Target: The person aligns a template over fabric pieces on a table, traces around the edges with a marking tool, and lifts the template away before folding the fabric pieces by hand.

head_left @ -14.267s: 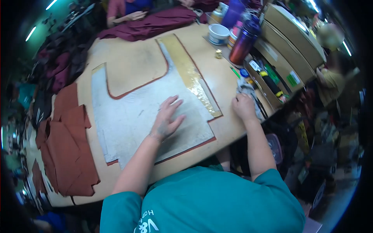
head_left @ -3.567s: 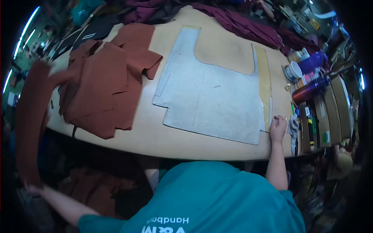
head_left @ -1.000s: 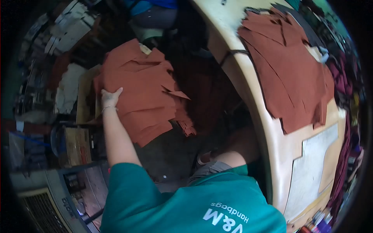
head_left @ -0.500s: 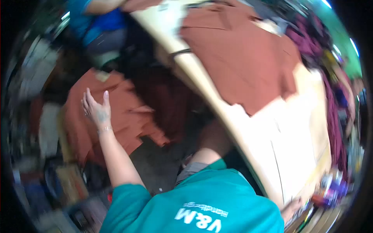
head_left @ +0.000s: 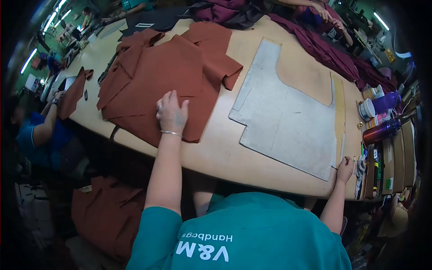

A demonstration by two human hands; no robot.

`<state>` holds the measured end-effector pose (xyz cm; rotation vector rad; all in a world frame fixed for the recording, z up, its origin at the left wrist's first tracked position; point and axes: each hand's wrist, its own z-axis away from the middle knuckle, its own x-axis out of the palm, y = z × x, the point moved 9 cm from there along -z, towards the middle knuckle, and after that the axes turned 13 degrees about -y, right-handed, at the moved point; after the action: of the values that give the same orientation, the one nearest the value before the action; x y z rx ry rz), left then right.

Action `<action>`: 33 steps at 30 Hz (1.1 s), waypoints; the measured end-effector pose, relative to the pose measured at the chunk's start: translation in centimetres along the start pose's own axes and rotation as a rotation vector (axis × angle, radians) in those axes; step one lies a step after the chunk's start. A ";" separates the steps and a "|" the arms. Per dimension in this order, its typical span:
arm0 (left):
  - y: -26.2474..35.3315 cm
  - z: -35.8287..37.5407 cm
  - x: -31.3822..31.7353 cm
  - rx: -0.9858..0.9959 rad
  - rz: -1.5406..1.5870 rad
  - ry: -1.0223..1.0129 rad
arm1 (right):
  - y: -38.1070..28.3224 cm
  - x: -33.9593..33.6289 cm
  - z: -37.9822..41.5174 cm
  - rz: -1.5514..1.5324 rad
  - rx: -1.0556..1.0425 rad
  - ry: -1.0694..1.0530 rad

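My left hand (head_left: pixel 172 113) lies on a stack of rust-brown sheets (head_left: pixel 157 67), fabric or leather, on the table. Its fingers are loosely stretched out. A large grey pattern template (head_left: pixel 288 112) with a curved cut-out rests flat to the right of the stack. Just past the template's lower right corner, my right hand (head_left: pixel 345 169) is closed near the table's front edge. Its curled fingers hide what they hold, if anything. A narrow yellowish strip (head_left: pixel 338 112) runs along the template's right side.
More rust-brown pieces (head_left: pixel 108 211) hang or lie below the table at left. Purple bottles (head_left: pixel 381 131), tubs (head_left: pixel 366 108) and boxes (head_left: pixel 388 166) crowd the right end. Maroon cloth (head_left: pixel 319 49) drapes the far edge. Co-workers sit at left (head_left: pixel 42 130) and far right (head_left: pixel 321 11).
The view has swung toward the table. My left hand has gone from above the lower brown pieces to the stack on the tabletop. My right hand stays near the table's right front edge.
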<state>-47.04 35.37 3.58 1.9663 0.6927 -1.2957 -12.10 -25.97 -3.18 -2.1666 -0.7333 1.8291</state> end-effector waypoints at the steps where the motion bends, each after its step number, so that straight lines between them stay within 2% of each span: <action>1: -0.8 -0.3 -0.1 0.041 0.021 0.047 | 0.0 0.0 0.1 -0.007 -0.004 0.004; 2: -1.5 -0.4 -0.1 0.080 0.040 0.095 | -0.1 0.2 0.3 0.002 -0.007 -0.002; 5: -2.5 -0.9 0.3 0.153 -0.122 0.020 | -1.2 -0.2 0.3 0.005 -0.026 -0.009; 7: -0.5 -1.0 -3.2 0.154 -0.136 0.170 | -1.6 -0.5 0.4 -0.016 -0.032 0.002; 8: 0.9 -1.1 -5.4 0.156 -0.140 0.244 | -2.9 -1.6 1.0 0.054 -0.112 0.118; 10: 6.9 -0.9 -9.4 0.417 -0.044 0.372 | -7.2 -3.8 2.8 0.197 -0.286 0.348; 12: 13.9 0.9 -11.6 0.615 0.060 0.420 | -12.0 -4.6 3.4 -0.072 -0.366 0.230; 13: 17.0 1.8 -11.6 0.704 0.206 0.318 | -14.4 -4.5 4.2 -0.207 -0.396 0.168; 14: 20.5 3.5 -10.6 0.908 0.400 0.145 | -15.8 -2.2 4.1 -0.483 -0.322 -0.112; 15: 24.0 5.9 -9.3 1.000 0.585 -0.075 | -17.2 0.5 4.8 -0.755 -0.231 -0.383; 16: 27.6 9.9 -8.3 1.065 0.439 -0.049 | -20.0 3.3 6.4 -1.068 -0.210 -0.744; 17: 30.2 13.7 -5.6 1.175 0.644 -0.244 | -21.8 5.8 8.3 -1.549 -0.039 -0.971; 19: 33.6 21.4 -2.0 1.393 0.716 -0.684 | -24.8 5.6 9.9 -1.772 0.086 -1.148; 20: 33.1 23.2 -1.2 1.466 0.755 -0.776 | -22.1 6.0 10.0 -1.710 0.320 -0.991; 22: 31.0 22.5 -0.3 1.312 0.970 -1.244 | -18.0 6.8 9.2 -1.137 0.208 -1.058; 24: 26.3 16.9 -2.0 1.063 0.941 -0.811 | -16.0 5.4 9.1 -1.229 0.217 -0.956; 25: 22.5 14.4 -2.8 0.798 0.729 -0.552 | -14.8 4.5 9.1 -1.238 0.206 -0.899; 26: 17.6 13.5 -2.3 0.493 0.607 -0.379 | -13.7 3.7 9.2 -1.247 0.194 -0.846; 28: 11.3 14.1 -2.8 0.262 0.369 -0.207 | -12.5 2.8 10.1 -1.289 0.210 -0.872; 31: 9.0 17.5 0.0 -0.102 0.430 -0.698 | -12.0 2.3 12.1 -1.332 0.294 -1.000; 32: 9.2 18.5 0.6 0.048 0.481 -0.581 | -12.1 2.4 12.6 -1.309 0.299 -1.034; 33: 9.9 19.1 0.6 -0.060 0.389 -0.699 | -12.2 2.5 13.2 -1.285 0.298 -1.066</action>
<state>-50.39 14.38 0.07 1.3583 0.0044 -1.5430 -27.43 -16.35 -2.37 -0.0973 -1.3920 1.8445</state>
